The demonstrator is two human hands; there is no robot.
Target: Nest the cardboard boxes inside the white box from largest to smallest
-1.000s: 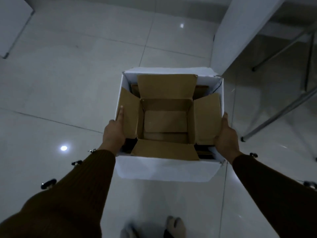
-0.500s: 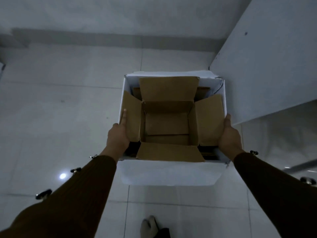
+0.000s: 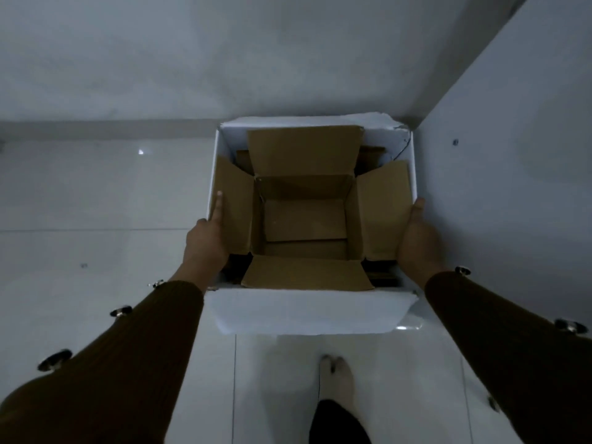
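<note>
Plainly the biggest thing in play is the white box (image 3: 307, 310), held off the tiled floor (image 3: 80, 193) between the person's 2 hands, close to a wall and a white panel (image 3: 512, 155) on the right. Its far right corner looks torn and crumpled, so the walls are probably thin and will buckle if squeezed hard; carried by its sides, it likely needs flat palms low on the walls rather than fingertips at the rim.

Inside it sits the open cardboard box (image 3: 304, 219), its 4 flaps splayed outward. Darker cardboard edges show around it, which suggests larger boxes already nested beneath. Corrugated board of this kind should be light and stiff along its folds, floppy at the flaps.

Next, the left hand (image 3: 205, 241) presses flat on the left side, index finger stretched along the left flap. The right hand (image 3: 416, 241) clasps the right side, thumb up by the right flap. Both hold the load between them.

Smallest, a bare foot (image 3: 336, 376) stands below.
</note>
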